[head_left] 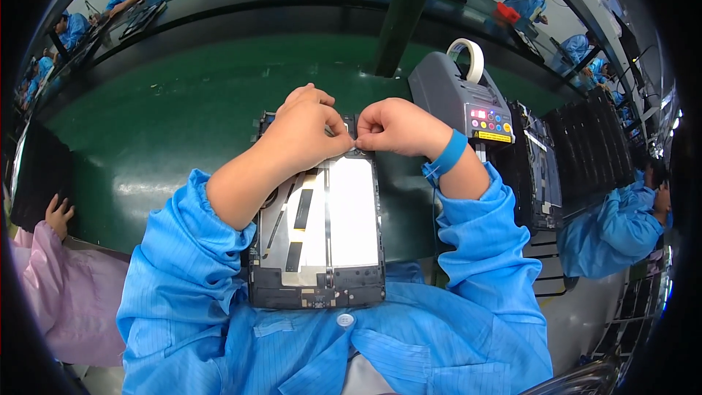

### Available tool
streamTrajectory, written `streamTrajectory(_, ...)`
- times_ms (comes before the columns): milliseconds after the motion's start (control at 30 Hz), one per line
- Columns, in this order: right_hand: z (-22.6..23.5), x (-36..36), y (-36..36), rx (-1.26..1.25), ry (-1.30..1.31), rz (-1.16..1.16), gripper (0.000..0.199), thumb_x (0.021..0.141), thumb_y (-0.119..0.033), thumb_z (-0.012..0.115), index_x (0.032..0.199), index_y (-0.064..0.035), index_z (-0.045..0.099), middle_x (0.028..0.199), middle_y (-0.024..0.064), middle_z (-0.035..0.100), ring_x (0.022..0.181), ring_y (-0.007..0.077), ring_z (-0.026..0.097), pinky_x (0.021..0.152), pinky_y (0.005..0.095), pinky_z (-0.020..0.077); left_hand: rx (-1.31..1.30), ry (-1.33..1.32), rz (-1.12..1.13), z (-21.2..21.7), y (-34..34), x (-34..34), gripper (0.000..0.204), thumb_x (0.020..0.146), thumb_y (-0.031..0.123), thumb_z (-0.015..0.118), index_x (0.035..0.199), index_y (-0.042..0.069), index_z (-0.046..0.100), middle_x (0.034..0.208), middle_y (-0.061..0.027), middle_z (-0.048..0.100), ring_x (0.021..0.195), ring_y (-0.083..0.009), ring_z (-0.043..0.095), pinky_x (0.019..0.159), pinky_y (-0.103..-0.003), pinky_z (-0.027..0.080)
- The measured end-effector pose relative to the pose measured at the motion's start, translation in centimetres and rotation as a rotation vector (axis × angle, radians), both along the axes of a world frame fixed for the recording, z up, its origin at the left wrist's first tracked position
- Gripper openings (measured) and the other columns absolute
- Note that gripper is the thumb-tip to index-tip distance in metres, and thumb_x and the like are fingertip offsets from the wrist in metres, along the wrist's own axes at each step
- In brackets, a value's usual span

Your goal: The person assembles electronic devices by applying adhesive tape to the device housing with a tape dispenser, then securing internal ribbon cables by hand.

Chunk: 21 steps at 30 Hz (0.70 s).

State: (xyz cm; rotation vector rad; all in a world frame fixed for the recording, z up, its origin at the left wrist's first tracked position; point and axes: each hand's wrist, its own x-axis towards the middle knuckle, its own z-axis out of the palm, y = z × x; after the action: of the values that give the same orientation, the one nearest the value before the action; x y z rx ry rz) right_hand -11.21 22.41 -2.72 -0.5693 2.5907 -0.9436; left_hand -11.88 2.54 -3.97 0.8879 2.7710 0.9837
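A flat black device frame (356,278) with a silvery inner panel (354,212) lies in front of me, its near end close to my blue smock. Over its far end, my left hand (308,126) and my right hand (398,128) meet, thumbs and forefingers pinched almost together. Between the fingertips shows a tiny light bit, too small to name. The fingers hide most of the device's far edge. Dark strips (303,208) run along the panel's left part. A blue band (448,155) circles my right wrist.
A grey tape dispenser (457,95) with a white tape roll (469,58) stands right of my hands on the green table (183,117). Beyond it another opened device (541,168) sits beside black trays (589,135). A green post (406,14) rises behind. A pink-sleeved person (62,278) is at left.
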Motion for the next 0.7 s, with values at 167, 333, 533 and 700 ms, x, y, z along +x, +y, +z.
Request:
streamTrajectory(167,-2.0,0.1,1.2,-0.186,-0.005,0.074,0.011,0.085,-0.014,0.062,0.082,-0.0045,0.058,0.07,0.0022,0.056,0.063,0.0126,0.049,0.061,0.0273,0.0434,0.027,0.045,-0.04,-0.6,-0.5,-0.2,0.012,0.073,0.015,0.07,0.084,0.011,0.072,0.127,-0.0187,0.051,0.134,-0.0402,0.029,0.106,-0.047,0.03)
streamTrajectory(333,-3.0,0.8,1.6,-0.451,-0.075,0.066,0.009,0.091,-0.011,0.056,0.085,-0.0055,0.055,0.075,-0.0032,0.051,0.069,0.008,0.045,0.064,0.0238,0.041,0.036,0.101,-0.067,-0.7,-0.2,-0.1,0.013,0.072,0.018,0.069,0.083,0.012,0.073,0.12,-0.0164,0.054,0.132,-0.0399,0.032,0.108,-0.046,0.028)
streamTrajectory(533,-2.4,0.9,1.6,-0.542,-0.281,-0.049,0.011,0.092,-0.013,0.057,0.084,-0.0055,0.056,0.075,-0.006,0.049,0.069,0.0054,0.044,0.064,0.0198,0.0396,0.018,0.161,-0.061,-0.9,0.5,-1.2,0.013,0.067,0.022,0.071,0.075,0.012,0.073,0.095,-0.0116,0.064,0.116,-0.0361,0.048,0.105,-0.043,0.032)
streamTrajectory(700,-1.3,0.0,1.2,-0.198,-0.039,0.114,0.01,0.086,-0.014,0.061,0.083,-0.0048,0.06,0.072,0.0017,0.057,0.067,0.0117,0.051,0.063,0.0268,0.0431,-0.051,-0.069,-0.084,-0.2,0.8,-1.9,0.013,0.068,0.017,0.072,0.073,0.005,0.07,0.09,-0.0112,0.065,0.104,-0.0316,0.055,0.106,-0.041,0.031)
